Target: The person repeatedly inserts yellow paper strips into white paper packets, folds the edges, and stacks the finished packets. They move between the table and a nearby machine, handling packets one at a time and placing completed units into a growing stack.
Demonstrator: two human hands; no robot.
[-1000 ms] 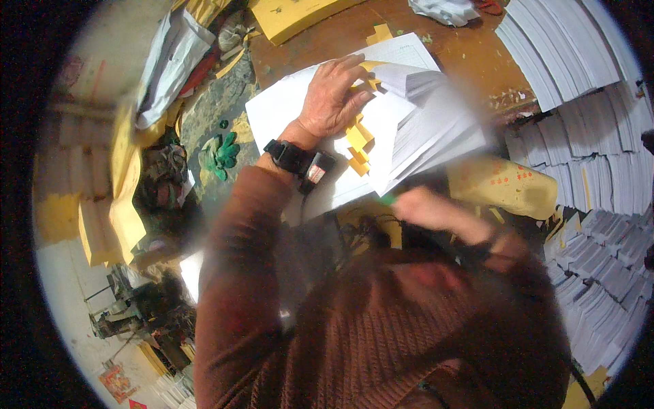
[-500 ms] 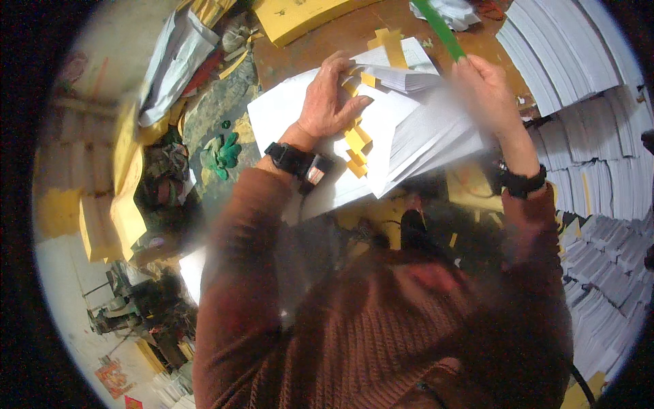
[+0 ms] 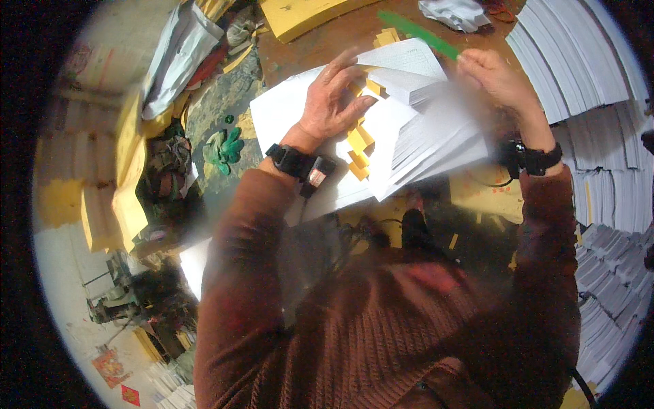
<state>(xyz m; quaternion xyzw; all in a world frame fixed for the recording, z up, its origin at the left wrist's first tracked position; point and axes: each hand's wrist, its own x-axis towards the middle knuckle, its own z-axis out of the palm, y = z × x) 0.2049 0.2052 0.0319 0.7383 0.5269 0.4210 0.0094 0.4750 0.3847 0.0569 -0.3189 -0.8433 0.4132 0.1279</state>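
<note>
My left hand (image 3: 332, 102) lies on a stack of white paper sheets (image 3: 283, 112), fingers stretched and thumb apart. Beside its thumb, several yellow paper tabs (image 3: 360, 140) stick up in a row across the sheets. To their right the sheets (image 3: 436, 140) are fanned in layers. My right hand (image 3: 494, 78) is closed round one end of a flat green strip (image 3: 422, 33), which points up and left over the stack's far edge. More yellow tabs (image 3: 387, 36) show at that far edge, below the strip. The near right corner of the sheets is blurred.
A yellow block (image 3: 306, 17) lies on the brown tabletop (image 3: 283, 51) at the back. Crumpled white paper (image 3: 455, 13) is near the strip. Tall stacks of white paper (image 3: 565, 54) stand on the right. Green gloves (image 3: 223, 150) and a long white bag (image 3: 178, 61) lie left.
The green strip has swung left and lies flatter over the far edge of the sheets. My right hand has shifted slightly right. My left hand stays on the sheets.
</note>
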